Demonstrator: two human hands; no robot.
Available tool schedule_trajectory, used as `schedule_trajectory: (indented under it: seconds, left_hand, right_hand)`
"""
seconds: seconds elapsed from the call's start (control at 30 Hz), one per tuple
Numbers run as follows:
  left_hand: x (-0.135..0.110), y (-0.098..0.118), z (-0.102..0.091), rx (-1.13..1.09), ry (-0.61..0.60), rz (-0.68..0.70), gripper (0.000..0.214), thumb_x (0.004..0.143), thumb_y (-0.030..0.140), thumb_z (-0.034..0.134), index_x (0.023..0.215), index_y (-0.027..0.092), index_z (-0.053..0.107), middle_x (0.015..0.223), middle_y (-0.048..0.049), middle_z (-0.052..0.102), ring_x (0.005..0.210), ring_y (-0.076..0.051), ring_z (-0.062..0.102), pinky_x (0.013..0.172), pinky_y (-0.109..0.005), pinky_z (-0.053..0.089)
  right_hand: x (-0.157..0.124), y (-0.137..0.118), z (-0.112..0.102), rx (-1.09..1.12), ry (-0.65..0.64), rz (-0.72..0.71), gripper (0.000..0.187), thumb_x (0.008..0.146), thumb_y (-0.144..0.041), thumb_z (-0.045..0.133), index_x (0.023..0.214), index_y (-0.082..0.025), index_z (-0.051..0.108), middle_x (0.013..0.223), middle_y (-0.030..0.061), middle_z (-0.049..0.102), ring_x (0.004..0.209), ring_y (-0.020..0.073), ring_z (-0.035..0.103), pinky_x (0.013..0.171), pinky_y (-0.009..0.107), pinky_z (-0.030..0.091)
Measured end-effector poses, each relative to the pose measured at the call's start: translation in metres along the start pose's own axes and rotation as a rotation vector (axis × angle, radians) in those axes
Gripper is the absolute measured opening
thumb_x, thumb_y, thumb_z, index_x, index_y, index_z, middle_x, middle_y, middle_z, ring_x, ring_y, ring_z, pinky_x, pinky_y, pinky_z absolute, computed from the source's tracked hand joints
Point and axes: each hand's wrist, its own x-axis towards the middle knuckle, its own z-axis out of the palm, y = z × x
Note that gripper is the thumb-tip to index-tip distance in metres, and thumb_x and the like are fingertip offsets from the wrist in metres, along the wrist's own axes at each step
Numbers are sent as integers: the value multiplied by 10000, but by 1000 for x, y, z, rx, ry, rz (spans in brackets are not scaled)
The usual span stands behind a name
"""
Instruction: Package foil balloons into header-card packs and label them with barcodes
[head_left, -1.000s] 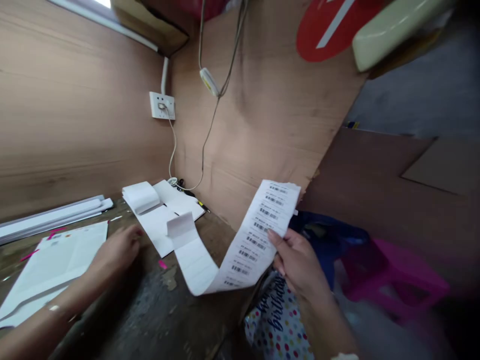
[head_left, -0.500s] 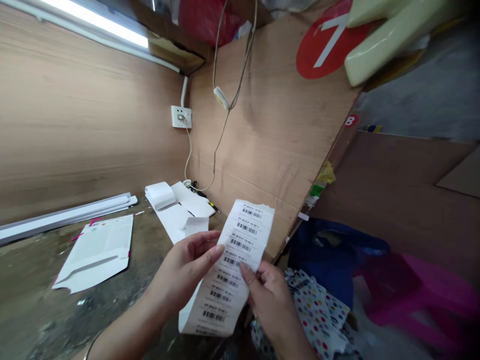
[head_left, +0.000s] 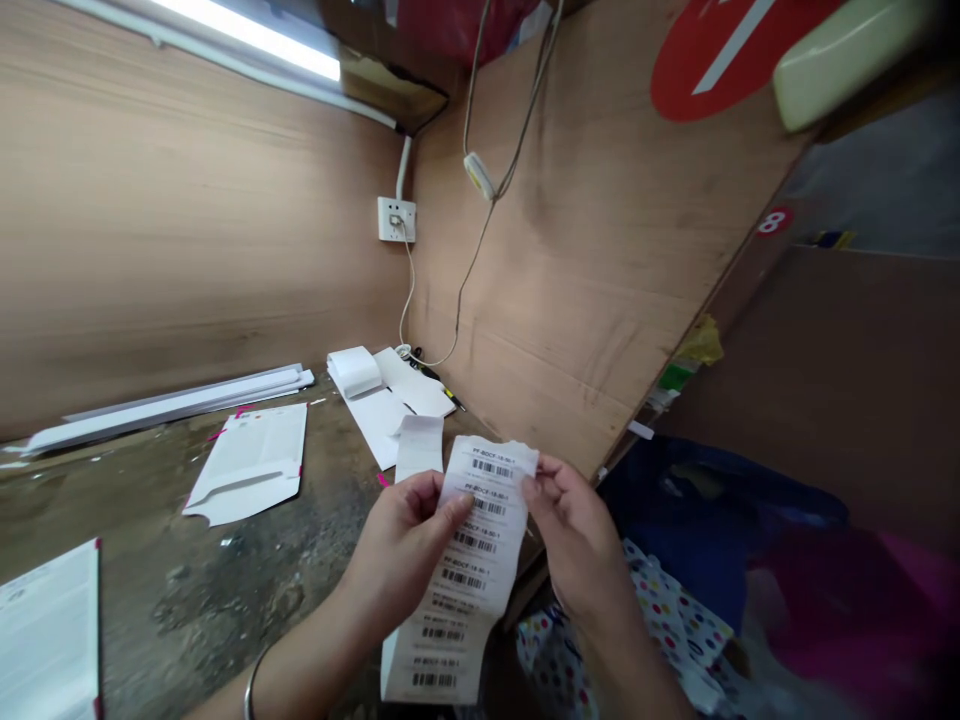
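A long white strip of barcode labels (head_left: 469,560) hangs in front of me over the table's right edge. My left hand (head_left: 401,550) pinches the strip's left side near the top, thumb on the printed face. My right hand (head_left: 574,525) grips the strip's upper right corner with its fingertips. Both hands are closed on the strip. Its lower end droops toward the bottom of the view.
On the worn dark table (head_left: 187,600) lie a flat white envelope-like packet (head_left: 251,465), folded blank label strips (head_left: 382,395), white rails (head_left: 172,405) by the wall, and another packet (head_left: 49,640) at the left. A wall socket (head_left: 396,218) with cables is behind. Polka-dot bag (head_left: 660,620) at lower right.
My left hand left the table and joined the right on the label strip. The strip came closer to me, and both hands shifted up near its top edge.
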Motion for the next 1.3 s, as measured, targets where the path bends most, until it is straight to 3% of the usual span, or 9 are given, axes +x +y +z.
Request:
schedule_trajectory:
  seconds: [0.23,0.37,0.43,0.5,0.57,0.77,1.0,1.13,1.3]
  left_hand:
    - [-15,-2,-1,-30,-25,-24,307,725,452,685,798,156,649,697,-38,666,586,-140,583,540,-244,475]
    - [-15,-10,-5,-26,30,-91,326,763,461,653,807,139,623,690,-46,657,590,-148,590,549,-256,468]
    - [-13,-15,-6,-35,27,-98,338,760,466,660,785,134,606,656,-28,629,562,-130,562,535,-242,447]
    - [-12,-18,-7,-62,-13,-94,353,762,477,656,756,131,588,627,-9,595,531,-105,516,517,-223,415]
    - [-13,-18,-9,-78,-84,-98,357,784,475,633,748,123,586,631,-3,576,537,-91,490,525,-213,401]
    - [-20,-13,-16,45,-212,-119,285,819,403,589,777,121,593,675,-12,549,614,-118,494,578,-239,394]
    - [-18,-19,-13,181,-186,-95,287,828,400,551,740,127,568,656,4,510,581,-99,410,530,-225,339]
    - [-17,-22,-12,91,-179,-181,325,793,443,586,742,123,560,651,-4,526,569,-105,436,528,-233,349]
    - [-18,-22,-13,8,-167,-225,354,766,468,628,785,117,593,678,-20,585,574,-111,492,554,-237,396]
  right_hand:
    - [5,11,6,-43,-5,102,342,814,-447,642,1015,-200,517,827,52,713,658,213,667,575,323,542]
    - [2,6,0,-611,146,-455,271,825,-321,641,1068,-216,583,1134,93,649,1015,258,608,866,444,506]
    - [4,1,-1,-858,-24,-757,245,818,-222,644,1063,-233,640,1193,69,629,1173,268,507,997,471,418]
    - [6,-2,1,-913,-274,-829,250,833,-173,620,1075,-230,652,1153,55,657,1176,248,509,1020,457,409]
    - [7,-3,2,-865,-384,-743,249,849,-165,605,1090,-213,644,1093,50,681,1080,210,577,985,403,452]
    - [4,2,6,-707,-328,-478,132,841,-164,621,945,-216,682,904,6,700,833,126,644,750,218,508]
    - [-1,10,11,-694,-188,-342,141,869,-240,568,779,-194,667,755,6,667,713,137,609,672,240,455]
    - [0,22,7,-498,-41,-52,252,864,-393,571,768,-174,651,635,-6,610,559,127,531,521,228,415]
    - [1,29,-1,-178,-155,131,479,902,-536,451,801,-136,695,641,37,633,575,153,562,492,234,417]
